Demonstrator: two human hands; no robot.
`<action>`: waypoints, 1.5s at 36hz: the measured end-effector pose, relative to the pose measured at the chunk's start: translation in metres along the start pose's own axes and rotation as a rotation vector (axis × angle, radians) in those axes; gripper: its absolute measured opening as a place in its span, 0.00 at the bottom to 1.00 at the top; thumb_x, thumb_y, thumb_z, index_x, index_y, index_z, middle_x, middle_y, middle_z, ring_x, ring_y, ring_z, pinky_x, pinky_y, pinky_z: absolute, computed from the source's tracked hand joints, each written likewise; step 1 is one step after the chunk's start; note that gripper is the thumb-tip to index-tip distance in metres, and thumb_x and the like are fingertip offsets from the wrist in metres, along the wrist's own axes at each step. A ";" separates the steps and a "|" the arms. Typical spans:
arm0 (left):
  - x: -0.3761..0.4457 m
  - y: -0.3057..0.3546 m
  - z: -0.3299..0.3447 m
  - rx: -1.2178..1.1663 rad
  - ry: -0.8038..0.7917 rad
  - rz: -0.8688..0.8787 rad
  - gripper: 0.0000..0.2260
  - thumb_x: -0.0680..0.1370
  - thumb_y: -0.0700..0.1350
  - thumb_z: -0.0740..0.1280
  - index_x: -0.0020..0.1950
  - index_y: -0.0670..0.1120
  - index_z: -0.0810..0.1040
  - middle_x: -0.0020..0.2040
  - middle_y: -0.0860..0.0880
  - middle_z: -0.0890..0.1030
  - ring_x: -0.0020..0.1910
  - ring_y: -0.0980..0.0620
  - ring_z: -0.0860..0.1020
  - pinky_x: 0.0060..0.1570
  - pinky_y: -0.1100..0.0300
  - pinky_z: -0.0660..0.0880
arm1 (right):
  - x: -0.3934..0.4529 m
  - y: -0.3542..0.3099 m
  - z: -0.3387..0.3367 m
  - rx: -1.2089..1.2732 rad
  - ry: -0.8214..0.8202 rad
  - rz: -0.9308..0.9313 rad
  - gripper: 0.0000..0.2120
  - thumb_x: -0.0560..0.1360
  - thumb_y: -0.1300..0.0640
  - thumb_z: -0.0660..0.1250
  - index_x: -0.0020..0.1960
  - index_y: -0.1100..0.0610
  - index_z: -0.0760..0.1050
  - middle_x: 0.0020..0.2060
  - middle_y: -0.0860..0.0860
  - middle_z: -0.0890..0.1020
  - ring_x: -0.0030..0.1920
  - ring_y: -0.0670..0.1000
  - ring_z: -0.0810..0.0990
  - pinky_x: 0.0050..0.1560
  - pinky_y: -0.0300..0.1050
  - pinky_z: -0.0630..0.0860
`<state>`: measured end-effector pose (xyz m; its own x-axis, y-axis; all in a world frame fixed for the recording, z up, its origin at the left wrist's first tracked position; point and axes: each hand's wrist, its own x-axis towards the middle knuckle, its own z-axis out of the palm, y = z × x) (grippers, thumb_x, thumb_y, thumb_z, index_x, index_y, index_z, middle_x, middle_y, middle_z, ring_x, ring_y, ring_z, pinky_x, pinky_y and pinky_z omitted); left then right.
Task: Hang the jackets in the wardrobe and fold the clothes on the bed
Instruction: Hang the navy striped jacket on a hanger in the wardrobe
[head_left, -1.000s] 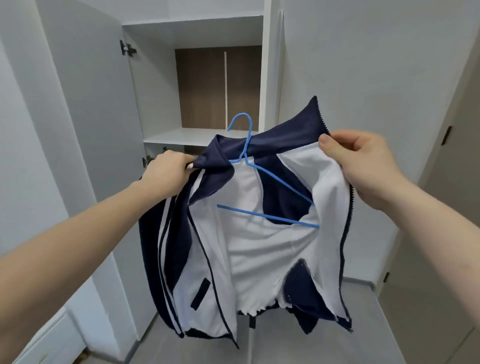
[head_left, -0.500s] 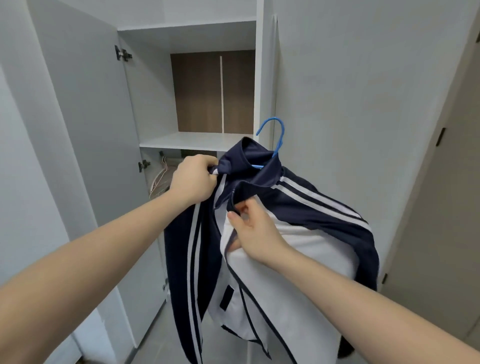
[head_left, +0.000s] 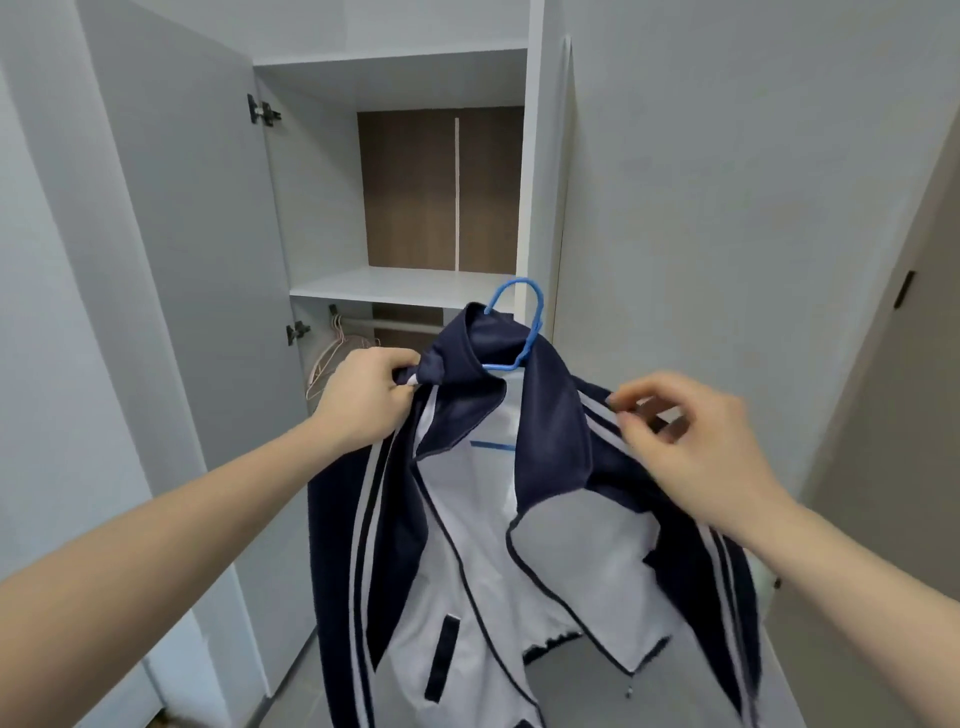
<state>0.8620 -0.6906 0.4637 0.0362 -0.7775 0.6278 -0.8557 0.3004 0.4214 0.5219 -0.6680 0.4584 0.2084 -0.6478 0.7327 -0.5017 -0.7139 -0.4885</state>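
A navy and white track jacket (head_left: 550, 457) hangs open on a blue wire hanger (head_left: 532, 322) in front of the open wardrobe (head_left: 405, 288). The hanger's hook sticks up above the collar, and its bar shows inside the jacket. My left hand (head_left: 371, 392) grips the jacket's left shoulder beside the collar and holds it up. My right hand (head_left: 691, 441) is at the striped right shoulder, with thumb and forefinger pinching the fabric there. The sleeves and white front panels hang down loose.
The wardrobe door (head_left: 197, 260) stands open on the left. Under the white shelf runs a rail (head_left: 400, 326) with a few empty pale hangers (head_left: 332, 358) at its left end. A wall fills the right, with a door (head_left: 914, 415) beyond it.
The jacket was pulled over the hanger. My right hand has moved from the front edge to the right shoulder. My left hand keeps its hold on the left shoulder.
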 end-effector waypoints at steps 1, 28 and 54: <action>0.000 0.001 0.001 -0.001 -0.019 0.003 0.08 0.73 0.39 0.62 0.35 0.44 0.66 0.29 0.47 0.69 0.32 0.50 0.60 0.31 0.54 0.58 | 0.004 0.010 -0.010 -0.044 0.014 0.007 0.11 0.73 0.55 0.70 0.51 0.40 0.80 0.48 0.36 0.83 0.44 0.43 0.82 0.41 0.30 0.74; -0.041 0.029 0.059 0.085 -0.259 -0.270 0.08 0.78 0.50 0.69 0.57 0.59 0.79 0.56 0.55 0.78 0.56 0.53 0.76 0.59 0.57 0.72 | -0.042 0.115 0.026 0.278 -0.422 0.335 0.18 0.83 0.51 0.62 0.40 0.62 0.70 0.30 0.49 0.68 0.33 0.47 0.66 0.36 0.46 0.64; -0.079 -0.101 0.034 0.158 -0.026 -0.423 0.06 0.79 0.39 0.62 0.54 0.46 0.76 0.63 0.50 0.69 0.60 0.46 0.71 0.60 0.50 0.73 | -0.010 0.041 0.194 0.395 -0.561 0.404 0.20 0.83 0.53 0.62 0.39 0.66 0.69 0.32 0.54 0.67 0.34 0.48 0.66 0.38 0.46 0.62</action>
<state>0.9283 -0.6780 0.3491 0.3883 -0.8280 0.4046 -0.8367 -0.1328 0.5313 0.6617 -0.7429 0.3393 0.5185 -0.8388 0.1662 -0.3160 -0.3685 -0.8743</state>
